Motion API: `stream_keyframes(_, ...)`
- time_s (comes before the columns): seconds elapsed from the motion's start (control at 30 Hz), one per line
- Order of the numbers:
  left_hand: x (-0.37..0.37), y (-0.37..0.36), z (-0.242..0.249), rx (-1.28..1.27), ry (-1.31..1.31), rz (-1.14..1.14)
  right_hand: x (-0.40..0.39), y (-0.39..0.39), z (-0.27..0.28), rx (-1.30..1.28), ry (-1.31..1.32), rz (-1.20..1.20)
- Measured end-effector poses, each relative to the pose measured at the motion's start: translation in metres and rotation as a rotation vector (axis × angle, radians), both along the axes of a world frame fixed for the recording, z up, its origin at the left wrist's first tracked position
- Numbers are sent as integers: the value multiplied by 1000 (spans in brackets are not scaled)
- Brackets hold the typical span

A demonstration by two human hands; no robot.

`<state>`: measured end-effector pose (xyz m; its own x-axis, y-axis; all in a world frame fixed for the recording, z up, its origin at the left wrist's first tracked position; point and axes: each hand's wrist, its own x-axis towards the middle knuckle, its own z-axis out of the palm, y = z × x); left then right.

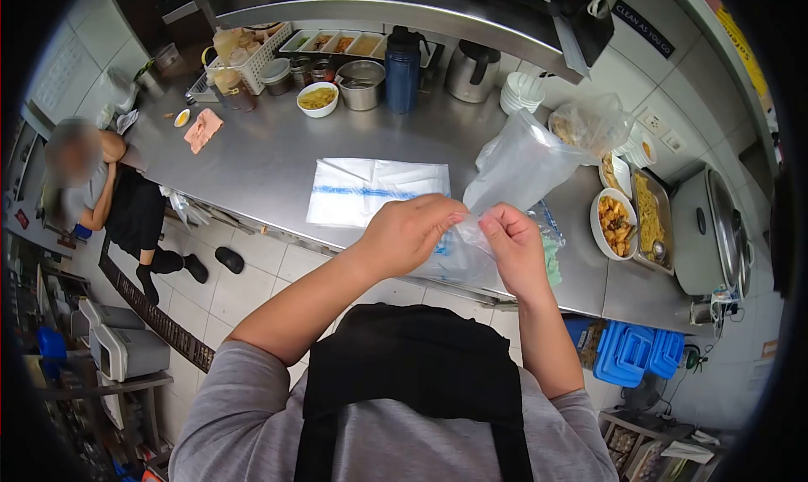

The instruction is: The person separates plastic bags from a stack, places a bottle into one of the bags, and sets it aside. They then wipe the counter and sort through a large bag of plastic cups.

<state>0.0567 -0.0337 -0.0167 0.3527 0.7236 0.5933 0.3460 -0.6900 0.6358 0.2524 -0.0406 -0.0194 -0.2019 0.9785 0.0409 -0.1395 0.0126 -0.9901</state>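
Observation:
Both hands are in front of my chest at the counter's front edge, pinching a thin clear plastic bag (478, 236) between them. My left hand (412, 234) has its fingers curled together at the bag's left side. My right hand (515, 248) grips the other side between thumb and fingers. Just beyond them, a larger translucent plastic bag (526, 166) stands puffed out on the counter. A flat white plastic pack with a blue stripe (379, 188) lies behind my left hand. Beside my right wrist is a green item (551, 259) under clear plastic.
On the right are a bowl of orange-brown food (615, 223), a metal tray of noodles (650, 221) and a large pot (707, 230). A blue bottle (403, 70), kettle (472, 71) and yellow food bowl (318, 100) line the back. A person (105, 179) sits at the left.

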Motion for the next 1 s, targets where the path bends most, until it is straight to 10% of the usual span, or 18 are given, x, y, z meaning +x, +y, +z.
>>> stream_keyframes(0.37,26,14,16,-591,-565,-291,46,-10,18,95,0,-134)
stream_keyframes(0.57,42,11,33,-398,-295,-604,66,-5,30,626,-827,-266)
stream_keyframes(0.77,25,27,30,-721,-172,-672,83,5,49,360,173,-312)
stream_keyframes(0.83,28,44,32,-382,-389,-777,97,13,54,71,661,448)
stream_keyframes(0.9,38,63,48,-513,-614,-821,96,36,63,136,637,497)
stream_keyframes(1.0,48,80,74,-812,-982,-794,79,62,83,-31,525,-269)
